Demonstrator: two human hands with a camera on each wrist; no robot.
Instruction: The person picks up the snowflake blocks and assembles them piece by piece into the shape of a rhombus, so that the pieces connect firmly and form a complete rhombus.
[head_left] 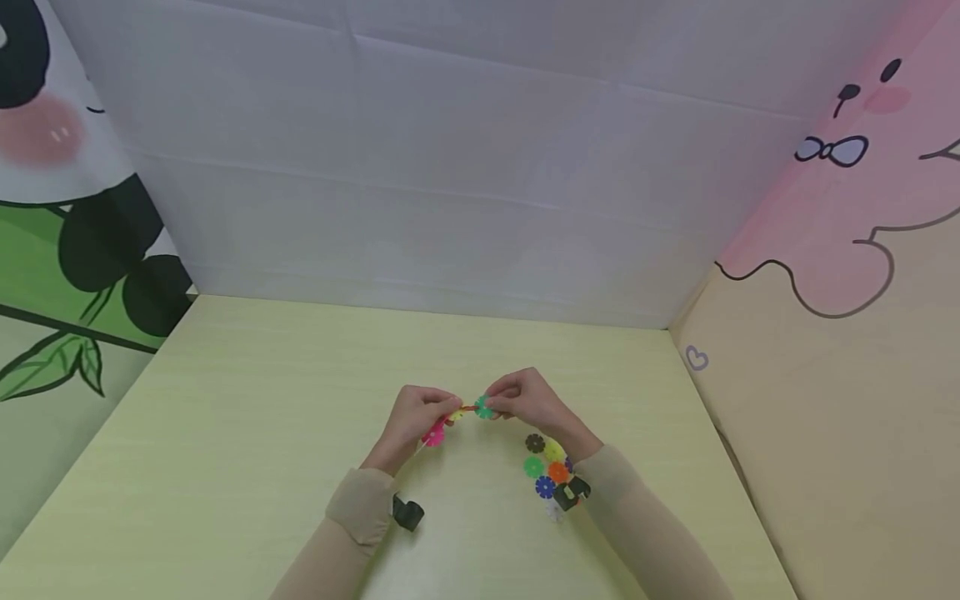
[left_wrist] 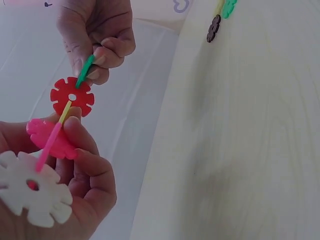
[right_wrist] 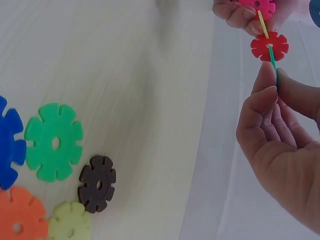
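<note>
Slotted plastic snowflake discs are joined in a chain between the hands. In the left wrist view it runs from a white disc [left_wrist: 45,207] through pink discs [left_wrist: 41,130] and a yellow disc [left_wrist: 65,111] to a red disc [left_wrist: 60,95]. My left hand [head_left: 411,421] grips the chain, thumb and fingers around its pink and yellow part. Between thumb and forefinger, my right hand [head_left: 532,400] pinches a green disc [head_left: 483,407]. Its edge meets the red disc; how deep it sits in a slot I cannot tell.
Loose discs lie on the pale table [head_left: 262,433] under the right wrist: dark brown [right_wrist: 90,185], green [right_wrist: 42,145], blue [right_wrist: 7,150], orange [right_wrist: 25,207], yellow [right_wrist: 70,212] and a whitish one [head_left: 555,510]. A white wall sheet [head_left: 450,167] stands behind, with printed panels at both sides.
</note>
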